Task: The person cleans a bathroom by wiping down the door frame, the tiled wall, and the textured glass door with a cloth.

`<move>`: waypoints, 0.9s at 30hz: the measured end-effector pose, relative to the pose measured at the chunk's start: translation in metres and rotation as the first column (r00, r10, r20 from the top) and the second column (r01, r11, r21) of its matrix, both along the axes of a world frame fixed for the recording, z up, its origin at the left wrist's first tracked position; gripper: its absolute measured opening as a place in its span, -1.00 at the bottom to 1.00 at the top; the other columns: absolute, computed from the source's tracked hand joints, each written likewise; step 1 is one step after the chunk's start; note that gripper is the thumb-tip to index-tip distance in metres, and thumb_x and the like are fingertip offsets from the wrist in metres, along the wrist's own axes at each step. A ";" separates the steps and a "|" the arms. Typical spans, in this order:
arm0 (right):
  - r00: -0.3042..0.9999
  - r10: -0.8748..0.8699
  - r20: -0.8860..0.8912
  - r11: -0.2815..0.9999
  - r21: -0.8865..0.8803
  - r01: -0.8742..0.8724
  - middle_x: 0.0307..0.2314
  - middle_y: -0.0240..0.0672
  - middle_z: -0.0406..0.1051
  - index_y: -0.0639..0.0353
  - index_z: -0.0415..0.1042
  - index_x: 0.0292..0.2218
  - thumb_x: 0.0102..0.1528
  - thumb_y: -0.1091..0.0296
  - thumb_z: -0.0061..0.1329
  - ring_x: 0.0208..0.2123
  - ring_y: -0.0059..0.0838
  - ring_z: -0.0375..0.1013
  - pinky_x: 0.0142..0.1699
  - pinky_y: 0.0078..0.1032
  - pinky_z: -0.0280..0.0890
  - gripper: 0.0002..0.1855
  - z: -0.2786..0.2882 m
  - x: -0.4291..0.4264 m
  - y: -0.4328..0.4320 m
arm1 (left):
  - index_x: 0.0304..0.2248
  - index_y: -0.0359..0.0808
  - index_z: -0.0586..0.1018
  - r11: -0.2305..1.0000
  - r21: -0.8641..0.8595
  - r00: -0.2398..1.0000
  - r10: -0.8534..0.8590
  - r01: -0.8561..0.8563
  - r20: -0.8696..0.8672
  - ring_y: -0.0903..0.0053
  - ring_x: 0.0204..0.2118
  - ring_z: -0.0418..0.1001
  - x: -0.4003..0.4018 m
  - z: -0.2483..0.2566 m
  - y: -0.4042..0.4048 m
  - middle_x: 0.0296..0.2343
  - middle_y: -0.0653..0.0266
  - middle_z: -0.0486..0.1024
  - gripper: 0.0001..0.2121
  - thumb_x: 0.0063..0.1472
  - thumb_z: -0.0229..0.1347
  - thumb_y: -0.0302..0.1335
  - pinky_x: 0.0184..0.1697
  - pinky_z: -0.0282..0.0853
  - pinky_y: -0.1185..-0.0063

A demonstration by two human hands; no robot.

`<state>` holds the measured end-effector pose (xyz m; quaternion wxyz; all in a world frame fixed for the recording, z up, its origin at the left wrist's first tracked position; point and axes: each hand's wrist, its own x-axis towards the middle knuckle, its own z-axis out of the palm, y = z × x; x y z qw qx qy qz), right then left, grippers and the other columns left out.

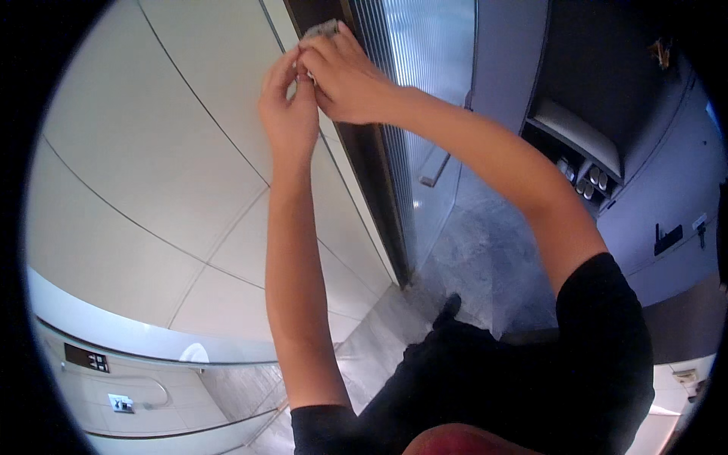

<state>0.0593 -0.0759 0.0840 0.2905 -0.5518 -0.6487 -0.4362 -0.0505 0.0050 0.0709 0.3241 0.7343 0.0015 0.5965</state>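
Both of my arms reach up towards the top of the view, in front of a pale tiled wall beside a dark door frame. My left hand and my right hand meet there, their fingertips touching around something small that the fingers mostly hide. A greyish, rough-looking piece shows just beyond the right hand's fingers. I cannot tell what it is, or which hand bears it.
Right of the frame is a ribbed glass door with a metal handle. Farther right, shoes stand in a niche under a cushioned bench. A glass-edged shower area with a wall-mounted control lies at the lower left. Grey floor shows below.
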 end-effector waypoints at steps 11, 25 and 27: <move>0.929 0.127 -0.347 0.983 -0.078 -0.164 0.16 0.05 -0.15 0.23 0.05 0.10 -0.11 0.46 0.03 0.21 0.17 -0.04 0.32 0.08 -0.30 -0.26 -0.009 -0.013 -0.041 | -0.02 -0.45 0.46 0.972 -0.225 0.988 -0.102 0.074 -0.116 0.33 0.00 0.43 0.011 0.000 -0.012 -0.08 -0.03 0.44 -0.64 0.19 0.09 -0.52 0.00 0.37 0.48; 0.938 -0.253 -0.237 0.966 -0.116 0.231 -0.04 0.06 0.21 0.41 0.27 0.04 -0.09 0.36 0.04 -0.04 -0.09 0.33 0.00 -0.21 0.24 -0.36 0.007 -0.020 -0.040 | -0.03 -0.35 0.50 0.876 0.287 0.921 0.382 -0.388 0.082 0.22 -0.21 0.43 0.026 0.003 0.007 -0.24 0.04 0.41 -0.67 0.19 -0.01 -0.61 -0.16 0.37 0.43; 0.920 -0.195 -0.341 0.980 -0.113 0.166 -0.13 0.01 0.31 0.37 0.29 0.03 -0.10 0.38 0.02 -0.15 -0.09 0.42 -0.08 -0.22 0.32 -0.38 0.009 -0.019 -0.037 | -0.02 -0.33 0.50 0.868 0.291 0.913 0.402 -0.403 0.067 0.22 -0.22 0.43 0.026 0.010 0.014 -0.26 0.04 0.41 -0.65 0.18 -0.02 -0.62 -0.17 0.37 0.43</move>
